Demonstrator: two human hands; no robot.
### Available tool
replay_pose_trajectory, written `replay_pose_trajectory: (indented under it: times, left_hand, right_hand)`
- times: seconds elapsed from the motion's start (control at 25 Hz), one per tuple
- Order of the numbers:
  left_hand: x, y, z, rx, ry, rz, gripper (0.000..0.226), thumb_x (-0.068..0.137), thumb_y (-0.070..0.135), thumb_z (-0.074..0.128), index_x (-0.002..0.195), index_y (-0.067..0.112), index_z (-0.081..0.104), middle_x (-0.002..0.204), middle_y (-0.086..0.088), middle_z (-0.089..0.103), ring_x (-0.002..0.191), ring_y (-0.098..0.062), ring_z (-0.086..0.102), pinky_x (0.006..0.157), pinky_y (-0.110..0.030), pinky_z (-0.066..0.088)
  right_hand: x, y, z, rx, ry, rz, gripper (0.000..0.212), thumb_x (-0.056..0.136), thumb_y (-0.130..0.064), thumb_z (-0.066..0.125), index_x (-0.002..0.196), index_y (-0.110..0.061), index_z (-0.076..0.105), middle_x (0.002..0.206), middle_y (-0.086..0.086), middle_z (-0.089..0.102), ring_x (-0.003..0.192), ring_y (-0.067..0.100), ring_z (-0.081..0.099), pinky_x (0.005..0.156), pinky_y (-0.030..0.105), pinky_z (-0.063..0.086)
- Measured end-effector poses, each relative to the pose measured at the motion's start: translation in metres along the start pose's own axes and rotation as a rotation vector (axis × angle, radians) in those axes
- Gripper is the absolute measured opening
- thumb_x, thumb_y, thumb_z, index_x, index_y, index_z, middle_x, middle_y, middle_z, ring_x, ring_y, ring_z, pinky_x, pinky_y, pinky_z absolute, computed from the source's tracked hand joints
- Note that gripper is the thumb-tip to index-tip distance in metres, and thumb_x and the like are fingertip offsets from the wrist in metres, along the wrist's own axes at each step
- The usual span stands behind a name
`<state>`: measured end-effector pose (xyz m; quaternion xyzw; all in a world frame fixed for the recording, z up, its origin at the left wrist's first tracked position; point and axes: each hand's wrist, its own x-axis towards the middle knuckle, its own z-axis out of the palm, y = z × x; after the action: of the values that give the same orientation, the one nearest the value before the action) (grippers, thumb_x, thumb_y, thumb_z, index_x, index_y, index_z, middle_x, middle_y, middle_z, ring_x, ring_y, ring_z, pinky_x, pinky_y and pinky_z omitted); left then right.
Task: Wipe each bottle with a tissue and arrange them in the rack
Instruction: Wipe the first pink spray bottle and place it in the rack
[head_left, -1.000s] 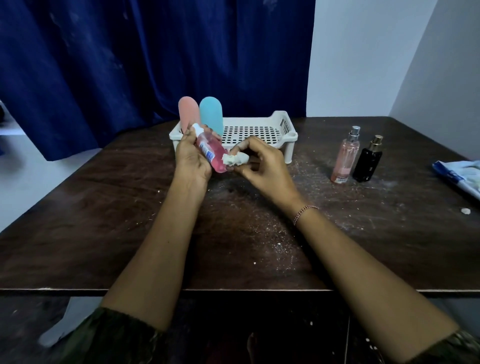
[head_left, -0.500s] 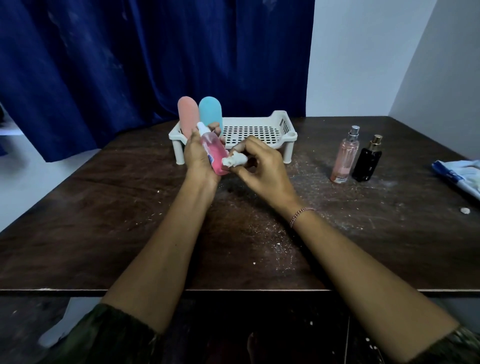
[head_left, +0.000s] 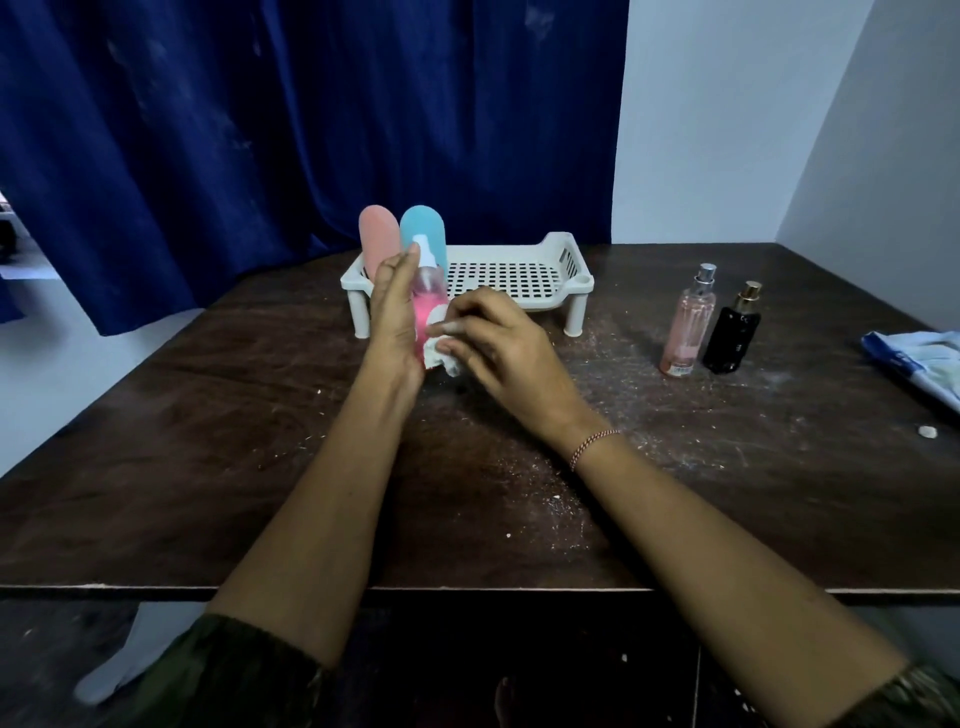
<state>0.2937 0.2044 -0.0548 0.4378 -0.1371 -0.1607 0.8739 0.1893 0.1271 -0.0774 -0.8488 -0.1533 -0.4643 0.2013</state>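
Note:
My left hand (head_left: 395, 317) holds a small pink spray bottle (head_left: 430, 293) with a white cap, now almost upright, in front of the white perforated rack (head_left: 519, 280). My right hand (head_left: 498, 348) pinches a crumpled white tissue (head_left: 441, 353) against the bottle's lower side. A rounded pink bottle (head_left: 376, 234) and a rounded blue bottle (head_left: 423, 231) stand at the rack's left end. On the table to the right stand a clear pink perfume bottle (head_left: 688, 325) and a black perfume bottle (head_left: 733, 332).
The dark wooden table (head_left: 260, 441) carries white crumbs and dust. A blue and white packet (head_left: 919, 366) lies at the right edge, with a small white scrap (head_left: 926, 431) near it. A blue curtain hangs behind the table.
The pink spray bottle has turned from a slant to nearly upright in my left hand. My right hand with the tissue has slid down along the bottle's side.

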Motion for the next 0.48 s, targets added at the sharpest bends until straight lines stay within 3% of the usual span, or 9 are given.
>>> replay_pose_trajectory:
  times: [0.2,0.36,0.48]
  left_hand:
    - [-0.014,0.000,0.014,-0.003,-0.225,-0.031,0.015,0.094,0.016,0.050,0.079,0.016,0.047,0.058,0.000,0.054,0.048,-0.008,0.053,0.044,-0.018,0.044]
    - [-0.020,-0.004,0.018,0.055,-0.388,-0.068,0.017,0.094,0.009,0.046,0.080,0.016,0.050,0.066,0.000,0.059,0.054,-0.008,0.057,0.050,-0.018,0.048]
    - [-0.022,-0.004,0.020,0.045,-0.396,-0.065,0.018,0.095,0.006,0.044,0.080,0.015,0.049,0.064,0.002,0.061,0.054,-0.007,0.058,0.050,-0.017,0.048]
  right_hand:
    - [0.002,0.003,-0.005,-0.031,0.116,0.057,0.015,0.083,-0.010,0.066,0.095,-0.001,0.069,0.095,0.011,0.060,0.092,0.018,0.055,0.084,0.026,0.047]
    - [0.004,0.008,-0.012,-0.048,0.277,0.191,0.017,0.086,-0.012,0.062,0.098,-0.004,0.069,0.095,0.008,0.060,0.092,0.017,0.055,0.080,0.025,0.047]
    - [0.004,0.009,-0.014,-0.102,0.250,0.185,0.022,0.087,-0.019,0.058,0.100,-0.005,0.070,0.097,0.007,0.061,0.093,0.017,0.054,0.080,0.022,0.045]
